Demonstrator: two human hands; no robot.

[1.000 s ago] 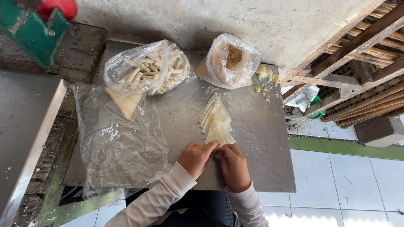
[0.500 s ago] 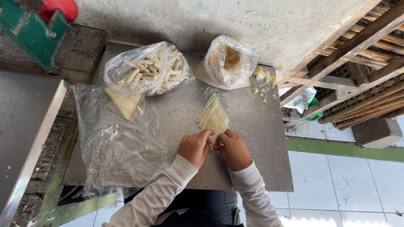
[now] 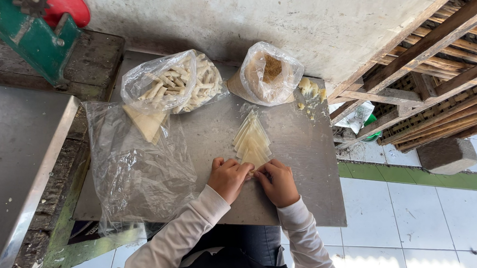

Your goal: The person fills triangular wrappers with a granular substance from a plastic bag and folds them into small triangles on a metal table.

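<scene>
Nearest, left hand (image 3: 228,178) and right hand (image 3: 278,182) side by side on the metal tabletop (image 3: 313,170), fingers curled, fingertips pinching the near end of the stack of thin pale wrapper sheets (image 3: 252,141). Sheets fanned out, pointing away toward the wall, near end under the fingers, far tips free. To the left, touching nothing of the hands, a crumpled clear plastic sheet (image 3: 138,172) spread flat, overhanging the near edge of the tabletop; at its far end a folded pale triangle (image 3: 147,124). Bare metal to the right of the right hand, running out to the right edge; beyond that edge, tiled floor (image 3: 418,225). Farther back, an open plastic bag of pale rolled sticks (image 3: 173,81) at far left and a plastic bag of brownish filling (image 3: 266,75) just beside it, both near the wall. Small pale lumps (image 3: 308,91) at the far right corner. Open strip between sheets and bags.
</scene>
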